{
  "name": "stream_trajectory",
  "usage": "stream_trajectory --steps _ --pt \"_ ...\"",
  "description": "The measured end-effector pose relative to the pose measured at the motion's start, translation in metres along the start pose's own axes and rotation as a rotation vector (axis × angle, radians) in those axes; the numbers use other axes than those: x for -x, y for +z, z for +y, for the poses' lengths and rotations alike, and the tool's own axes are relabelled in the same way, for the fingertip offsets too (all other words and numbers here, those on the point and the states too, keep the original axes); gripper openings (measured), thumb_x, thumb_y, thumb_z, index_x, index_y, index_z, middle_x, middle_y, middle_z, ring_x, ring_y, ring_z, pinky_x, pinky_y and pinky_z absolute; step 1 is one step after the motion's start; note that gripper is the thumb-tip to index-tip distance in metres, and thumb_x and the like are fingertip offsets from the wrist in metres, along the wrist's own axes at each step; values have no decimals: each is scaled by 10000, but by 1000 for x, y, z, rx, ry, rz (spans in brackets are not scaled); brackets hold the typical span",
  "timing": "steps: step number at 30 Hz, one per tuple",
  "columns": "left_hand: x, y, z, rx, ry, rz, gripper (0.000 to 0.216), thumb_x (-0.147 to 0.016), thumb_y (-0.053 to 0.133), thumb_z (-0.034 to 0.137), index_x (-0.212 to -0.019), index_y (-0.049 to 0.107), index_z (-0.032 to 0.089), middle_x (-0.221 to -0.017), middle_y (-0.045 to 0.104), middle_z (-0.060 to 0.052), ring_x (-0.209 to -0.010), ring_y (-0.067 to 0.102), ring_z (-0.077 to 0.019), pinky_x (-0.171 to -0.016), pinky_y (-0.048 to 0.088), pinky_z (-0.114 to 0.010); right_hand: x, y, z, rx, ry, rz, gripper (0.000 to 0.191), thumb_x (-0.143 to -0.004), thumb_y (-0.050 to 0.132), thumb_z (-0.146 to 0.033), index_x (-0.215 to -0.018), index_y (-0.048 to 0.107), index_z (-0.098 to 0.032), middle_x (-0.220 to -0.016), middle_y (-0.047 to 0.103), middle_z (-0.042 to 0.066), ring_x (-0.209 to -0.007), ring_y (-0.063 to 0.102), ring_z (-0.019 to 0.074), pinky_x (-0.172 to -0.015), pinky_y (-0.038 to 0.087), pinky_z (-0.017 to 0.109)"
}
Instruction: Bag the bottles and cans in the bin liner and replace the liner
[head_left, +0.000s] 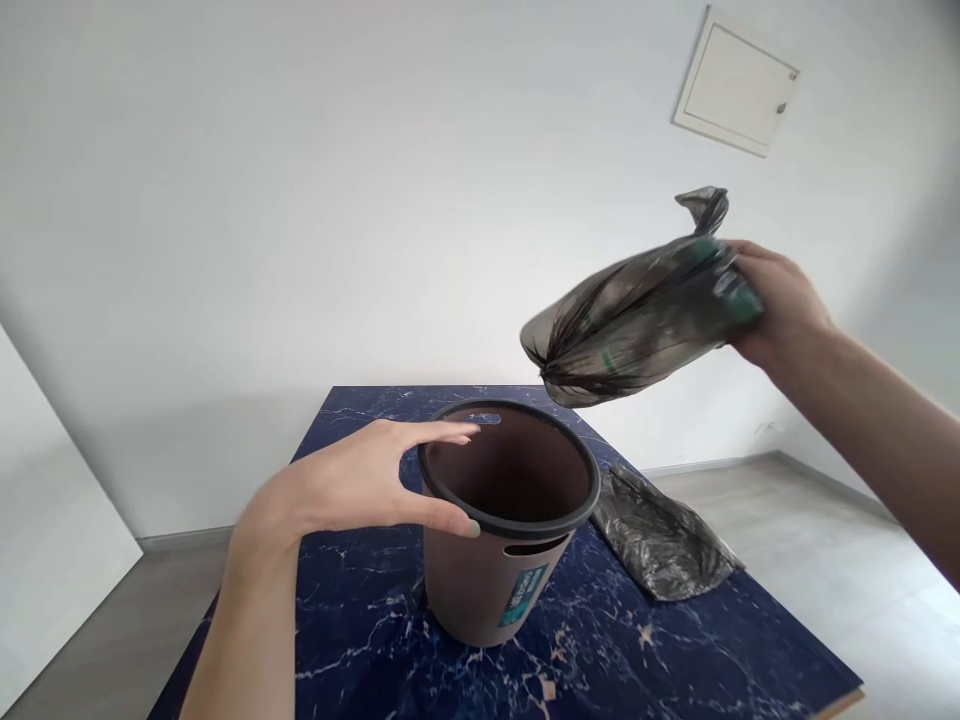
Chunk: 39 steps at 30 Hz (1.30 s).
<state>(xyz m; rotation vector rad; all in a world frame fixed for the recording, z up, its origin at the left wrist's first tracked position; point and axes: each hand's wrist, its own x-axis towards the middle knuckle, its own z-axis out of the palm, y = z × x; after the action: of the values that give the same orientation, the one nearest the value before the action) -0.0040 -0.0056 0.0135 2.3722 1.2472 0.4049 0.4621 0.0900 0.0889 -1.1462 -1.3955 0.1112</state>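
Observation:
A brown trash can [472, 580] with a black rim, side handle slots and a green label stands upright on the table. Its visible inside is dark and bare. My left hand [375, 475] reaches over the can's left rim, thumb and fingers spread apart, the thumb at the rim's near side. Raised above and to the right of the can, my right hand [780, 300] grips a knotted, filled black garbage bag [630, 320] by one end. Pale and green shapes show dimly through its thin plastic. The bag is tilted, its gathered end pointing down-left.
A flattened black plastic bag [664, 540] lies right of the can on the blue marble-patterned table [360, 640]. The table's right edge borders open floor. Behind is a white wall [300, 200] with a panel door [736, 85]. A white surface [52, 560] stands at left.

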Motion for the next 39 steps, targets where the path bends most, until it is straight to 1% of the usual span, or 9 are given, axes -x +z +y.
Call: stream_trajectory --steps 2,5,10,15,20,28,33,35,39 --pt "-3 1 1 15 21 -20 593 -742 817 753 -1261 787 470 -1532 656 35 -1447 566 -366 -1143 480 -455 12 13 17 -5 160 90 271 -909 643 -441 -1110 665 -260 -997 740 113 -752 713 249 -587 572 392" --pt "-7 3 3 19 7 -11 331 -773 820 687 -946 864 408 -1395 736 42 -1310 662 -326 -1002 538 -371 31 39 53 179 157 149 209 -925 606 -361 -1042 671 -200 -1070 760 143 -840 725 234 -714 569 381" --pt "-9 9 2 7 -90 79 261 -791 818 593 -866 835 343 -1086 812 21 -966 751 -253 -743 528 -299 64 71 127 485 87 135 218 -895 579 -295 -1046 694 -189 -982 774 132 -931 723 295 -903 536 460" --pt "-13 14 -1 -35 -179 154 284 -766 821 602 -887 837 346 -1053 818 19 -882 753 -246 -663 510 -298 93 104 176 572 100 98 265 -913 522 -321 -1058 686 -171 -1097 761 182 -993 706 317 -893 515 448" --pt "-22 16 3 -93 -183 221 329 -749 818 652 -873 850 349 -1103 817 19 -935 757 -269 -705 545 -319 110 144 193 616 131 18 242 -931 548 -372 -1056 691 -223 -1095 770 112 -980 700 286 -834 487 392" --pt "-38 20 -11 -206 -186 305 386 -777 798 721 -933 855 373 -1282 783 16 -1130 731 -346 -824 602 -369 133 190 189 670 177 -177 196 -947 578 -348 -1027 697 -214 -1133 762 96 -963 695 276 -796 488 360" --pt "-40 21 -19 -224 -172 304 426 -788 794 742 -1017 845 386 -1303 769 9 -1174 703 -376 -928 596 -421 160 176 173 657 116 -296 490 -951 605 -395 -1391 594 -180 -1458 615 175 -1139 691 329 -929 555 429" --pt "-40 23 -16 -235 -178 303 440 -800 778 748 -1054 829 393 -1306 763 10 -1179 696 -387 -969 586 -455 183 154 168 645 61 -300 632 -964 592 -409 -1537 463 -175 -1596 485 198 -1317 620 357 -1065 529 484" --pt "-39 28 -2 -254 -154 391 578 -771 770 787 -1185 780 383 -1399 698 -13 -1237 662 -419 -1061 552 -535 256 96 175 669 -18 -336 666 -1047 486 -517 -1610 402 -171 -1648 449 215 -1506 478 386 -1203 443 569"
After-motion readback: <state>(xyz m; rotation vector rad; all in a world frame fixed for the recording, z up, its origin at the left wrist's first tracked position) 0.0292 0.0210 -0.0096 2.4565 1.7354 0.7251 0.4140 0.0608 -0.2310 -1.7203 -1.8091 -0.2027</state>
